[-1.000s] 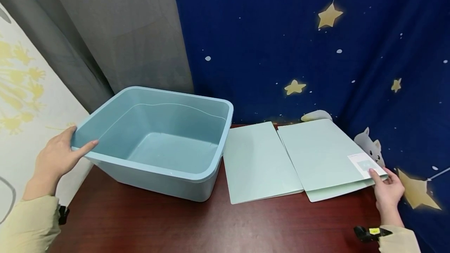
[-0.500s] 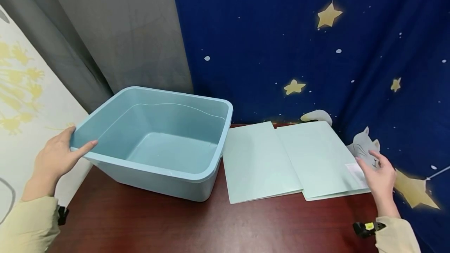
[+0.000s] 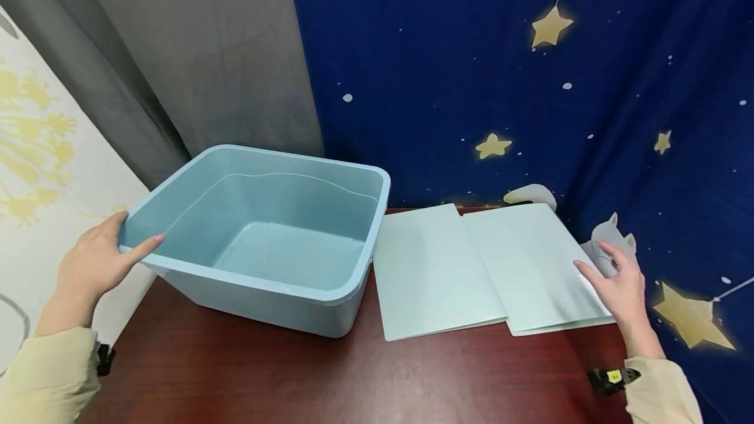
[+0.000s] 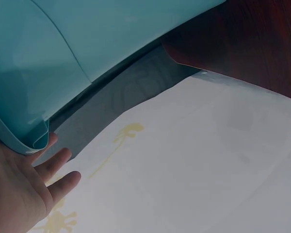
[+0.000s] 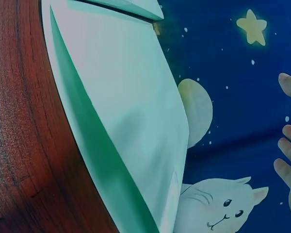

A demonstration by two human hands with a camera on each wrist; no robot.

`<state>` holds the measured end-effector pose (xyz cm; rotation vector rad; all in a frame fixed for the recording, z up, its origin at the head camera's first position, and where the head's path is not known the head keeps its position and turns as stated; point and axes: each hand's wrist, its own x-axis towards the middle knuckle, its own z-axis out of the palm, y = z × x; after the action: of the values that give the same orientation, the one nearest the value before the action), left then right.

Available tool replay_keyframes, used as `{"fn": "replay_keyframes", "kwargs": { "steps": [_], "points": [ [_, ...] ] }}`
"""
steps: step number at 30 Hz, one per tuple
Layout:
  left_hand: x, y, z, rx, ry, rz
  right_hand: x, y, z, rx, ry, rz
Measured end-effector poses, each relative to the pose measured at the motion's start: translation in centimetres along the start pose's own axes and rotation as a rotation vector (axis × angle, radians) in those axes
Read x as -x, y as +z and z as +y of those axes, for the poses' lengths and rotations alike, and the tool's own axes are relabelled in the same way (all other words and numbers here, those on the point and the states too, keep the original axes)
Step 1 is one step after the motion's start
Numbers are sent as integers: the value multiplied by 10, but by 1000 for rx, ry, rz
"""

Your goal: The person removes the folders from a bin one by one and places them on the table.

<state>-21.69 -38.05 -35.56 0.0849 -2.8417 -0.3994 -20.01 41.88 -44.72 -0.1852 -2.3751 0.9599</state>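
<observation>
A large light-blue plastic tub point(image 3: 253, 280) stands on the left of the table. My left hand point(image 3: 97, 260) holds its left corner, the thumb over the rim and the other fingers outside it; in the left wrist view these fingers point(image 4: 63, 187) spread below the rim. Two pale green file folders lie to the tub's right: a left folder point(image 3: 436, 273) and a right folder point(image 3: 524, 260), whose cover stands slightly raised along the near edge. Over the right folder's right side hovers my right hand point(image 3: 621, 290), empty, thumb and fingers apart. It partly hides the folder's white label.
The dark red-brown wooden table point(image 3: 365, 385) runs along the front. Behind it hang a grey curtain point(image 3: 212, 51) and a navy curtain point(image 3: 448, 51) printed with stars and a cat. A white cloth point(image 3: 53, 169) with yellow print hangs at the left.
My right hand has let go of the right folder's corner and moved up and left over its right side. That raised folder has settled lower. The left hand and tub have stayed put.
</observation>
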Motion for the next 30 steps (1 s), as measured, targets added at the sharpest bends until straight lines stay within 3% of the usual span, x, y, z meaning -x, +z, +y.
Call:
{"fn": "replay_keyframes", "kwargs": {
  "steps": [12, 21, 26, 30],
  "points": [
    [-4, -2, 0, -24, 8, 28, -5, 5, -19, 66, -92, -164],
    [-6, -6, 5, -76, 8, 35, -5, 13, -25, 156, -297, -222],
    [-6, -14, 18, -72, 43, 32, -7, 16, -26, 192, -333, -260],
    [-6, -20, 42, -70, 113, 44, -7, 18, -27, 218, -347, -285]
  ]
}}
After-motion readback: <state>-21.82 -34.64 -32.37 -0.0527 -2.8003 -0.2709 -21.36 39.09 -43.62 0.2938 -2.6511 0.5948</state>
